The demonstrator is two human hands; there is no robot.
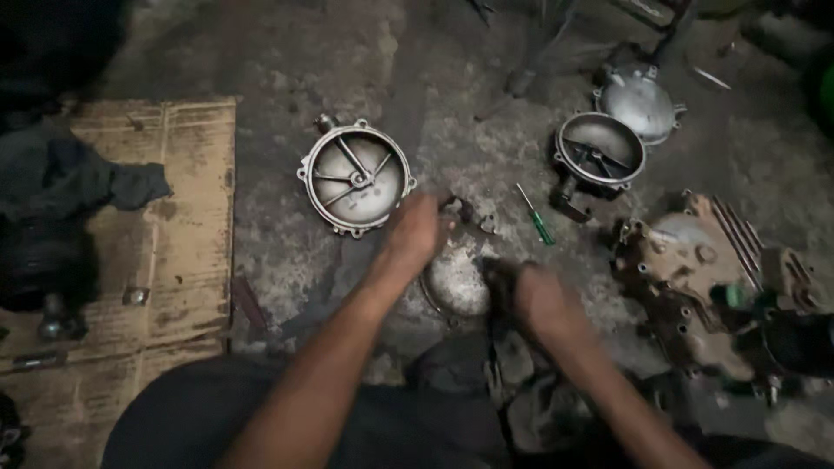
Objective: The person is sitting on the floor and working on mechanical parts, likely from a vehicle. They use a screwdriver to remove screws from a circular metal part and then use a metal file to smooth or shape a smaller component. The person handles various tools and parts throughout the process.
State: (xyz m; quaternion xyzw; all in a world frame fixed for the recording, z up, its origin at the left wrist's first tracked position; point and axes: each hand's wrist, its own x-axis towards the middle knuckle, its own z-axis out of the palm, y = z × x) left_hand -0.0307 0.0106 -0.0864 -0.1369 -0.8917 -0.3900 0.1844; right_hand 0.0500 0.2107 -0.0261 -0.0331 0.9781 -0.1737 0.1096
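1. At centre frame, a round metal disc [456, 282] lies flat on the stained floor [287, 252] between both hands; it looks detached from any housing, so the stripping-down seems well along
2. Left hand [415, 230], blurred, reaches to small parts [469, 211] above the disc; whether it grips one I cannot tell
3. Right hand [532, 297] is curled at the disc's right edge around something dark, unclear what
4. Left-of-centre bowl housing [355, 176] lies open, holding only its spokes; upper-right housing [599, 149] likewise, lid [638, 102] beside it
5. Green screwdriver [533, 214] lies untouched
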